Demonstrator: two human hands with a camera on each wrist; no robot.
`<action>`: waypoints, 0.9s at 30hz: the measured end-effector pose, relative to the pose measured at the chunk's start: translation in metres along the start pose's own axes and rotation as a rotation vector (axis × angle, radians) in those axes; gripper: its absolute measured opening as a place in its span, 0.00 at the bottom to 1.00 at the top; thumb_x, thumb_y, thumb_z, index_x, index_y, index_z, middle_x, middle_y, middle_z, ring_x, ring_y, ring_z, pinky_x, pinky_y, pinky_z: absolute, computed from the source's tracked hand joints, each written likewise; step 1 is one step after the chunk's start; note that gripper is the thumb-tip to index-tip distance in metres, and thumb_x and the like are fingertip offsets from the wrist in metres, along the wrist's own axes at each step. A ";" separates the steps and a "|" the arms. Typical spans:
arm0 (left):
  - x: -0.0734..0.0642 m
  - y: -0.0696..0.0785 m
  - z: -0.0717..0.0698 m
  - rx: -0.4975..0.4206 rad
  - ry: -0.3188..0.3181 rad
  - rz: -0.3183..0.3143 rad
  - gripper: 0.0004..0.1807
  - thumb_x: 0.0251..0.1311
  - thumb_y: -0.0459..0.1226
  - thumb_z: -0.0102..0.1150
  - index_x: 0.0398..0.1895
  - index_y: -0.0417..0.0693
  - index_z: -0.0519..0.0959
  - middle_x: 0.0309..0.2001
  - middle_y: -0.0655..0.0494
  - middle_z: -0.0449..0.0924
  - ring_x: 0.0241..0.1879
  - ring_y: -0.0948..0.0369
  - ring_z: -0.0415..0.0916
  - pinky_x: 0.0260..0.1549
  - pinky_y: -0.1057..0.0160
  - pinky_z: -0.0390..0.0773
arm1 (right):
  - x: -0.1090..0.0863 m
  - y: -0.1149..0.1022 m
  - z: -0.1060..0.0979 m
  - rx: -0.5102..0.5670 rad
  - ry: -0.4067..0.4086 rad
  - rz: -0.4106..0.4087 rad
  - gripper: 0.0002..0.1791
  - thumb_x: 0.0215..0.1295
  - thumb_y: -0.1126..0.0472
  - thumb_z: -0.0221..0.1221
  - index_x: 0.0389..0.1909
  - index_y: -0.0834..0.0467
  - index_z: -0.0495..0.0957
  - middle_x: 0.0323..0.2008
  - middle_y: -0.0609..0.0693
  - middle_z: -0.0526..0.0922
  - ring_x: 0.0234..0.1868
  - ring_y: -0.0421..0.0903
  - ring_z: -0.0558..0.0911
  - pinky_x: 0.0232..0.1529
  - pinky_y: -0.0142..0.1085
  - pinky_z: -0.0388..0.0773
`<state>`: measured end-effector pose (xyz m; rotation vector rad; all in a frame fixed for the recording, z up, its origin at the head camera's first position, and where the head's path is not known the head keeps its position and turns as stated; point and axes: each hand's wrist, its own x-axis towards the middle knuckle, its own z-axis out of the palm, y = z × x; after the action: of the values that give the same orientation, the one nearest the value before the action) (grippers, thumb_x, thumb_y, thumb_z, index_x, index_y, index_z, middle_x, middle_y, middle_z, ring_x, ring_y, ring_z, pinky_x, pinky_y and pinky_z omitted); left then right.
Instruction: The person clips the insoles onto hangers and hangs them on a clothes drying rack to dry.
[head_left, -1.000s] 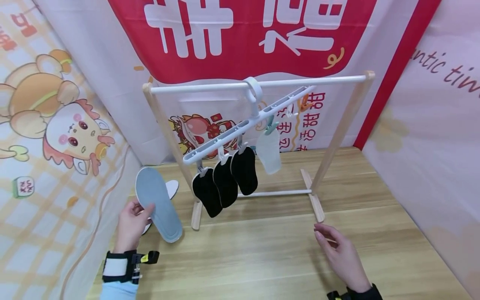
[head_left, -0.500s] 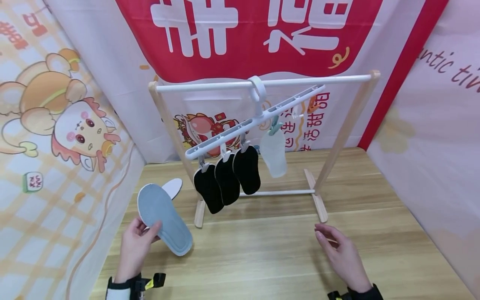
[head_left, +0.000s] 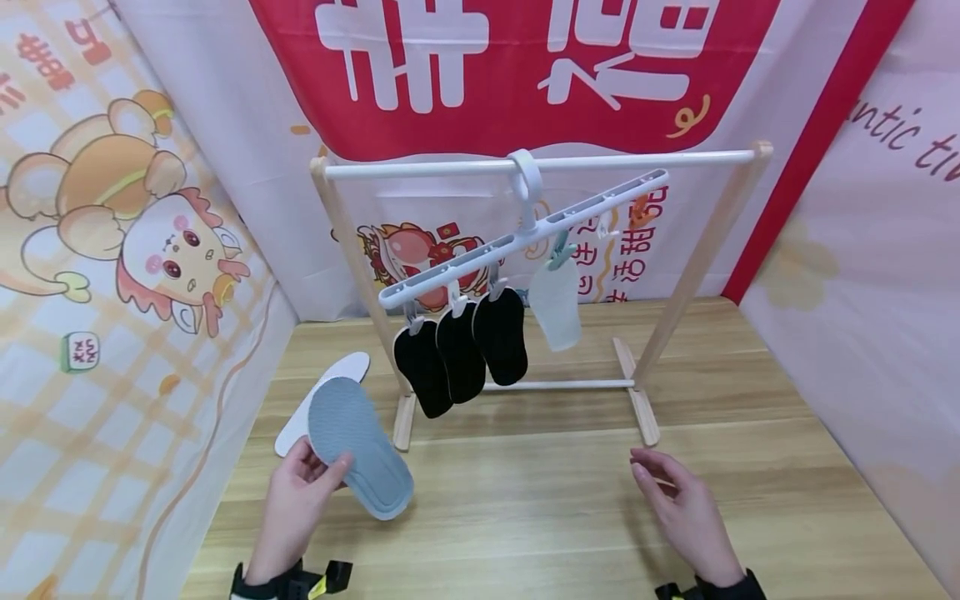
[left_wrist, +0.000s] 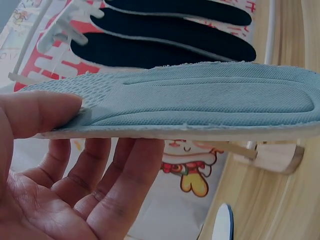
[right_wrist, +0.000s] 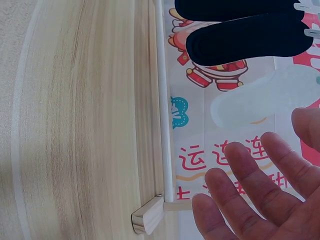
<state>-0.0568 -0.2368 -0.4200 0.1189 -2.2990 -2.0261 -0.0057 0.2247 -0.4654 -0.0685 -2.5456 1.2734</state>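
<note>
My left hand [head_left: 303, 500] pinches a light blue insole [head_left: 360, 450] by its edge, thumb on the textured blue face and fingers under the pale underside, as the left wrist view shows. A white insole [head_left: 300, 417] lies on the table behind it. Several insoles hang from a white clip hanger [head_left: 457, 271]: three black insoles [head_left: 501, 337] on its left half and a translucent whitish insole [head_left: 555, 307] in a green clip [head_left: 562, 252] right of the middle. My right hand [head_left: 686, 508] hovers over the table at the right, fingers loosely bent, holding nothing.
The hanger hooks over the white bar [head_left: 637, 161] of a rack with wooden legs [head_left: 697, 250], whose feet [head_left: 637, 400] stand on the wood-grain table [head_left: 540, 500]. Printed cloths close off the back and both sides. An unused white clip [head_left: 606, 225] hangs near the hanger's right end.
My left hand has carried the blue insole rightward and toward me, uncovering more of the white insole on the table. The view has shifted slightly. My right hand has stayed in place.
</note>
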 end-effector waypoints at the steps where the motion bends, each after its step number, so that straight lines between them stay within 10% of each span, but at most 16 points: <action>1: -0.001 0.001 0.003 0.004 -0.009 0.005 0.25 0.64 0.33 0.64 0.60 0.34 0.67 0.46 0.50 0.78 0.42 0.62 0.80 0.38 0.63 0.84 | 0.000 0.000 0.000 0.000 0.000 0.002 0.13 0.72 0.59 0.59 0.52 0.59 0.81 0.48 0.51 0.85 0.46 0.41 0.82 0.44 0.31 0.80; 27: 0.005 0.012 0.060 -0.013 -0.134 0.029 0.24 0.60 0.30 0.67 0.59 0.36 0.72 0.51 0.40 0.79 0.47 0.56 0.80 0.44 0.62 0.82 | 0.026 -0.005 -0.007 0.015 -0.036 -0.073 0.14 0.73 0.61 0.57 0.53 0.63 0.79 0.49 0.54 0.84 0.47 0.41 0.81 0.45 0.30 0.79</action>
<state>-0.0682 -0.1767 -0.4160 -0.0531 -2.3488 -2.0949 -0.0286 0.2315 -0.4514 0.0503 -2.5439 1.2775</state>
